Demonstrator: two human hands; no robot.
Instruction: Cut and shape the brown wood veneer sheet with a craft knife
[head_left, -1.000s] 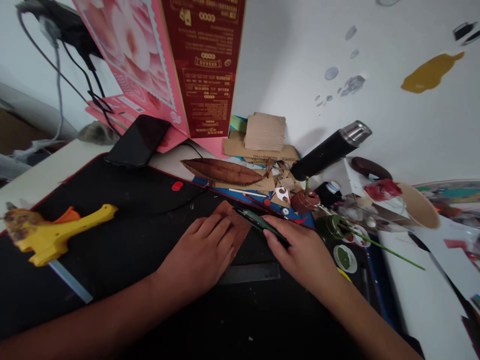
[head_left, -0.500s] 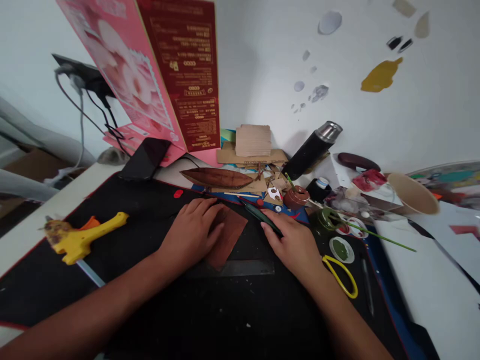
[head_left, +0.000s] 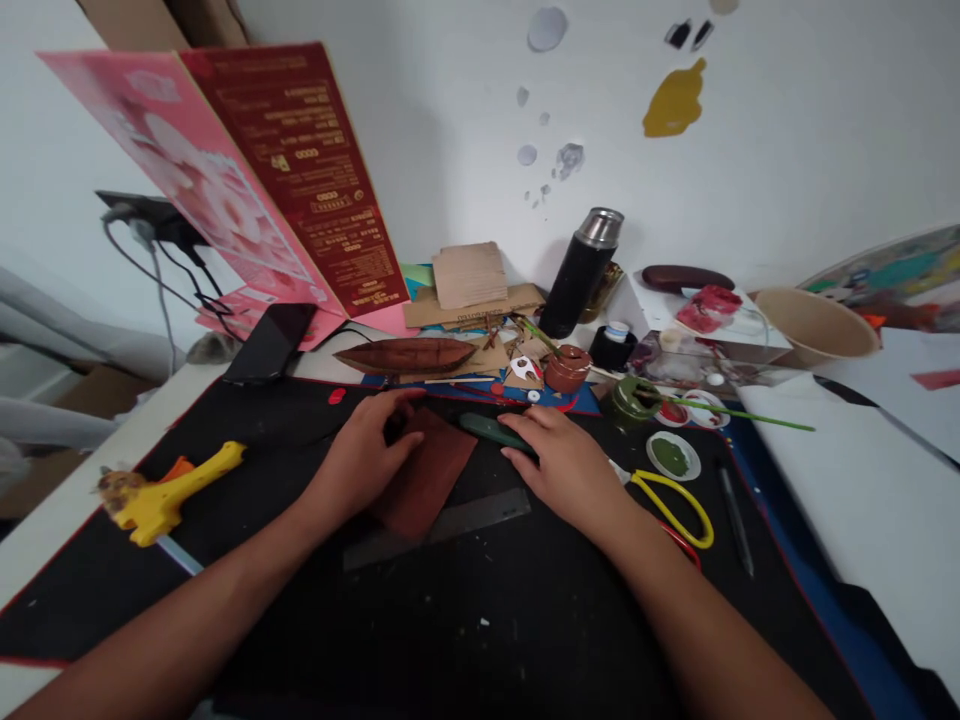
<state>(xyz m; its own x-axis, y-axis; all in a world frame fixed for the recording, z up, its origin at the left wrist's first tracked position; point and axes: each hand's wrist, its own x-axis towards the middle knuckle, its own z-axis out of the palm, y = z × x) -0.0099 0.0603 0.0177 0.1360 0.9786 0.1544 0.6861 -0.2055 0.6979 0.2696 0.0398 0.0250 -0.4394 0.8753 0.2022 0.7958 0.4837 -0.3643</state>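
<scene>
On the black mat [head_left: 420,640], a reddish-brown sheet [head_left: 429,475] lies partly over a clear ruler [head_left: 480,516]. My left hand [head_left: 369,450] is at the sheet's left edge, thumb and fingers apart, with nothing gripped between them. My right hand [head_left: 559,460] has its thumb and fingers round a dark green tool [head_left: 495,431], which points left toward the sheet's upper right corner. Behind the sheet rests a brown boat-shaped piece [head_left: 405,355].
A yellow glue gun [head_left: 169,495] lies at the left, near a black phone [head_left: 271,342]. Yellow-handled scissors [head_left: 675,505], a green paint jar [head_left: 634,402], a brown jar [head_left: 568,370] and a pen [head_left: 735,520] are at the right. A black flask [head_left: 581,275] stands behind.
The camera view has shifted. My left hand has lifted slightly with its thumb and fingers more apart. The green tool now lies flatter in my right hand, and the ruler is more tilted.
</scene>
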